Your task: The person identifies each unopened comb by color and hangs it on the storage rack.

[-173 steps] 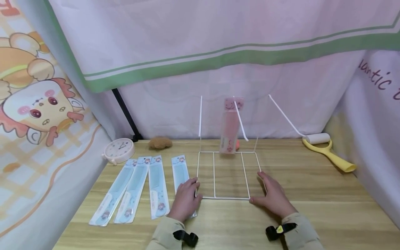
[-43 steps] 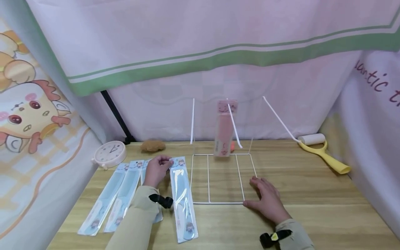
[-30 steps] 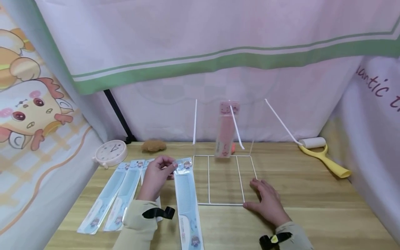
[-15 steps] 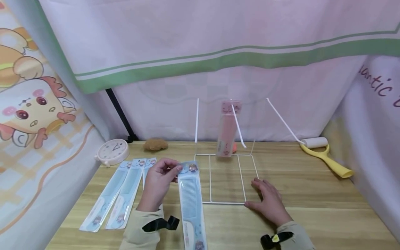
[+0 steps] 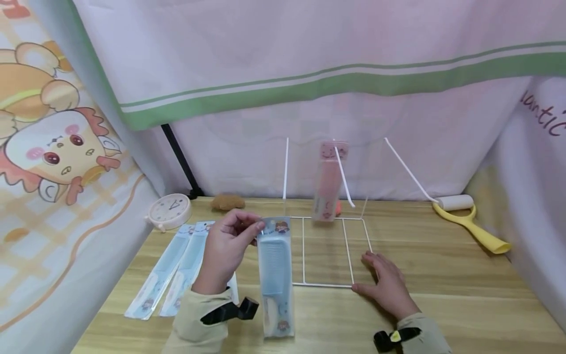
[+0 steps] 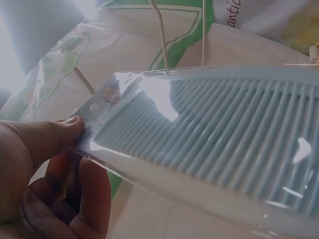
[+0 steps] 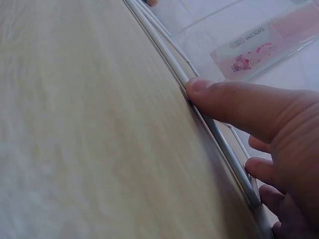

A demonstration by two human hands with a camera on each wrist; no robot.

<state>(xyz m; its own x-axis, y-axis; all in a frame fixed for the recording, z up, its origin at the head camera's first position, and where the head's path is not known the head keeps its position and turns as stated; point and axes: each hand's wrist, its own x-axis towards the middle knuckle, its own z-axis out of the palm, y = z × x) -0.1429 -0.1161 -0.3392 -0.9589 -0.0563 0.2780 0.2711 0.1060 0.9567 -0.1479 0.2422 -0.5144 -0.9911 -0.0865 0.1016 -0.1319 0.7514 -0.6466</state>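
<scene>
The left hand (image 5: 227, 246) pinches the top edge of a packed blue comb (image 5: 275, 275), which hangs above the worktop (image 5: 442, 295), long axis near vertical, handle end down. It seems light, stiff and slippery, so the card top is the best grip. The right hand (image 5: 385, 282), fingers flat, presses the white wire rack (image 5: 326, 250); behind hangs a pink comb (image 5: 329, 182).

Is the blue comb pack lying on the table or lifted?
Lifted: the left hand pinches the comb pack by its top corner, and it hangs upright.
</scene>
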